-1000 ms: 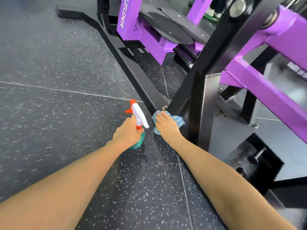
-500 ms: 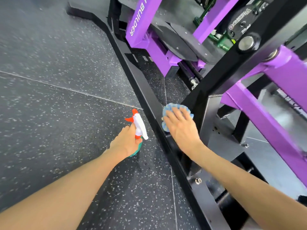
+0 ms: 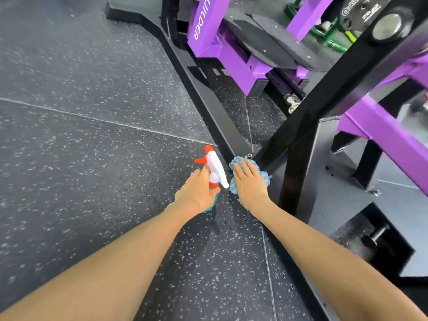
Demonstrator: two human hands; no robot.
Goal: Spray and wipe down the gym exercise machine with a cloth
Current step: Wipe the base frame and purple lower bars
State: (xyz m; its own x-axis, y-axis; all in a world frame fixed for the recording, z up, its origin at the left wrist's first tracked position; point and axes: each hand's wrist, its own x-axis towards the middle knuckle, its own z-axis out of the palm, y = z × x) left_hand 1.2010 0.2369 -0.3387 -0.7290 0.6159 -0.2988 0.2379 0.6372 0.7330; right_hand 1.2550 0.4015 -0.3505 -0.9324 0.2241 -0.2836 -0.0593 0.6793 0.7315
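Note:
My left hand [image 3: 196, 193] grips a spray bottle [image 3: 215, 169] with a white head, red nozzle and green body, held just left of the machine's base. With straight fingers, my right hand [image 3: 249, 184] presses a blue cloth [image 3: 261, 172] flat onto the black floor rail [image 3: 208, 105] of the gym machine, at the foot of a slanted black upright [image 3: 324, 100]. Most of the cloth is hidden under the hand. The machine has purple frame beams [image 3: 382, 140].
Speckled black rubber floor [image 3: 81, 158] spreads to the left and below. A purple block marked BUILDER [image 3: 208, 22] and black foot plates [image 3: 261, 40] stand at the back. A black weight plate [image 3: 361, 10] hangs top right. A bolted peg [image 3: 375, 235] sits low right.
My right hand has slid the cloth back down the rail to the base of the black upright. The left hand keeps the bottle in about the same place.

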